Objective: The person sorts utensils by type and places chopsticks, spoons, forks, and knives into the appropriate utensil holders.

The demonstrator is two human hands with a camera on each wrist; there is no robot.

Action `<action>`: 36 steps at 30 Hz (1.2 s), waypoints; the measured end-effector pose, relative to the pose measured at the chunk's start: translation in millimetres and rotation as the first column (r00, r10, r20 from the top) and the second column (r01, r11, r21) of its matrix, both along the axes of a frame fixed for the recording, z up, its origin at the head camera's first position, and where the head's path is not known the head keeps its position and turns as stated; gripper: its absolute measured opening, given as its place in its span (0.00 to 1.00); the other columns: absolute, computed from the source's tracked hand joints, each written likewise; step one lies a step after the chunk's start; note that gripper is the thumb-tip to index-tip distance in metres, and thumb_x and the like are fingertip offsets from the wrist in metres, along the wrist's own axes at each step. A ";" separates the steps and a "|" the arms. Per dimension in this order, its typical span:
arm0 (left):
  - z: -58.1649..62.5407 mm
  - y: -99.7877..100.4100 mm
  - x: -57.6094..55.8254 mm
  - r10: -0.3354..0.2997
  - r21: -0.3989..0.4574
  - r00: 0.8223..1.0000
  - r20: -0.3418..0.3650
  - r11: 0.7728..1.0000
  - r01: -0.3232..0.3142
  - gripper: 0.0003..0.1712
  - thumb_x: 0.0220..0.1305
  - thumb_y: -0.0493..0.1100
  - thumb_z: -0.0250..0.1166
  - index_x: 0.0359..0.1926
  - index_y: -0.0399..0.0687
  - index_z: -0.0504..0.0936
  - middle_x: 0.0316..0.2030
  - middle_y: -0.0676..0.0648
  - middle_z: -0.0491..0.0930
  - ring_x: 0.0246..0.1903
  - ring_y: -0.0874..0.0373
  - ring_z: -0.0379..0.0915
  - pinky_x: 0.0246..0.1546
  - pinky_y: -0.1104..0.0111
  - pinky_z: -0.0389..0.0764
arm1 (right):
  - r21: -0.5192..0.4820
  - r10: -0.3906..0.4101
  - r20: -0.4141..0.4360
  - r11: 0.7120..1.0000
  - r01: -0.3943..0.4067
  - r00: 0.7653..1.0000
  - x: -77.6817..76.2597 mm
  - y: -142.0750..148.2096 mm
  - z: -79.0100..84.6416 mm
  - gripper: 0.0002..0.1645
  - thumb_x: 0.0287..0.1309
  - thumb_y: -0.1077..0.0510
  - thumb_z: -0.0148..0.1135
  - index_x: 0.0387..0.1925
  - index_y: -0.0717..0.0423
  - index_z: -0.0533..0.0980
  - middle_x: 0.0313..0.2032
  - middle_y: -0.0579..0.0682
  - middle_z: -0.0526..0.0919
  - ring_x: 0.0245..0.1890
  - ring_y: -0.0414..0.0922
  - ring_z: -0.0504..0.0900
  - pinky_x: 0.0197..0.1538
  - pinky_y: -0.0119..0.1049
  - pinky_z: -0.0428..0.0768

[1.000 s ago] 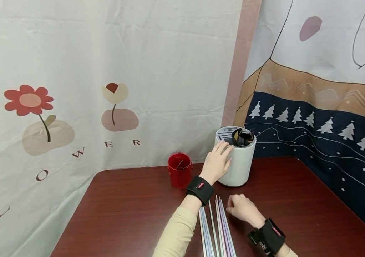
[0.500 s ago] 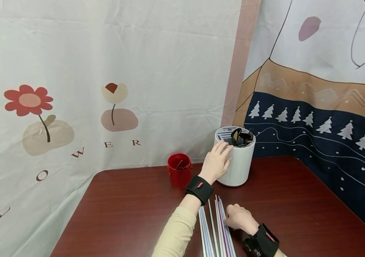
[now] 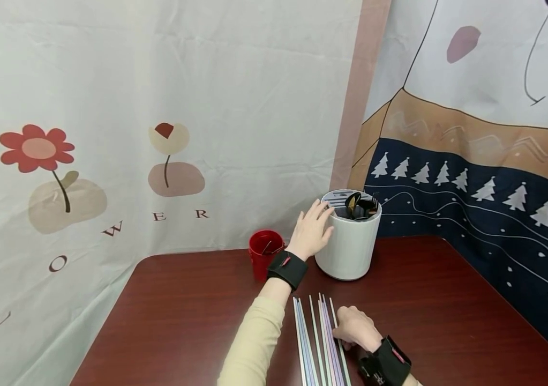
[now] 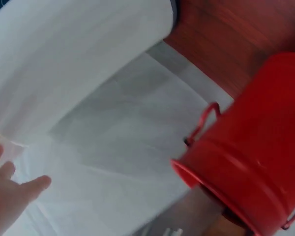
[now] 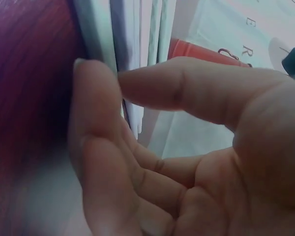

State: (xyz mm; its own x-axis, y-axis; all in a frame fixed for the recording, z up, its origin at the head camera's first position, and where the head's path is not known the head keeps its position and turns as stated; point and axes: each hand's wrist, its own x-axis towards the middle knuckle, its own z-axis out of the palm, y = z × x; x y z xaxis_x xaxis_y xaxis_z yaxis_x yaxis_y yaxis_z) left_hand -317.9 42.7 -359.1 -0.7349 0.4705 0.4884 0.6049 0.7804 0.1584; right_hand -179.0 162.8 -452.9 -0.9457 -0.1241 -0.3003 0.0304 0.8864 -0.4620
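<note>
One pale stick [image 3: 333, 312] is pinched by the right hand [image 3: 358, 326], the other sticks [image 3: 330, 343] left beside its fingertips, so barely started by the look of it, though black cutlery [image 3: 365, 208] is already parked in the white holder [image 3: 348, 249] ahead. The left hand [image 3: 308, 233] is spread, hemmed in by holder and red bucket [image 3: 260, 264]; more room is offered by the table [image 3: 428, 300] right of the pinch, before its edge.
</note>
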 end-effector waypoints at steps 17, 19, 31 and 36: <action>-8.5 0.9 -1.8 0.027 -0.011 0.999 -0.031 1.000 -0.027 0.27 0.68 0.47 0.56 0.67 0.53 0.67 0.68 0.48 0.64 0.64 0.54 0.68 0.62 0.55 0.72 | -0.156 -0.192 -0.392 0.978 0.140 0.900 6.4 23.4 61.7 0.02 0.53 0.60 0.59 0.27 0.55 0.75 0.18 0.45 0.78 0.17 0.39 0.73 0.22 0.32 0.66; -9.4 1.7 -1.2 0.033 -0.016 0.999 -0.043 0.999 -0.034 0.27 0.68 0.47 0.56 0.67 0.53 0.66 0.68 0.48 0.64 0.64 0.55 0.68 0.62 0.55 0.72 | -0.198 -0.229 -0.500 0.969 0.147 0.835 9.2 26.4 73.1 0.02 0.52 0.60 0.58 0.29 0.56 0.76 0.21 0.46 0.81 0.19 0.38 0.74 0.24 0.31 0.68; -13.4 3.2 -2.6 0.035 0.006 0.997 -0.062 0.999 -0.035 0.27 0.67 0.47 0.57 0.66 0.54 0.67 0.68 0.49 0.65 0.66 0.56 0.65 0.61 0.53 0.72 | -0.567 -0.562 -0.803 0.823 0.038 0.198 3.6 28.1 131.1 0.09 0.58 0.63 0.60 0.35 0.68 0.76 0.29 0.62 0.84 0.28 0.14 0.69 0.35 0.11 0.67; -13.8 3.7 -2.9 0.043 0.000 0.998 -0.055 0.999 -0.043 0.27 0.68 0.47 0.57 0.67 0.54 0.67 0.68 0.50 0.65 0.66 0.57 0.64 0.62 0.53 0.71 | -0.634 -0.632 -0.773 0.772 -0.041 0.052 -9.7 24.9 149.7 0.13 0.58 0.61 0.61 0.36 0.72 0.76 0.32 0.64 0.84 0.31 0.14 0.72 0.39 0.12 0.70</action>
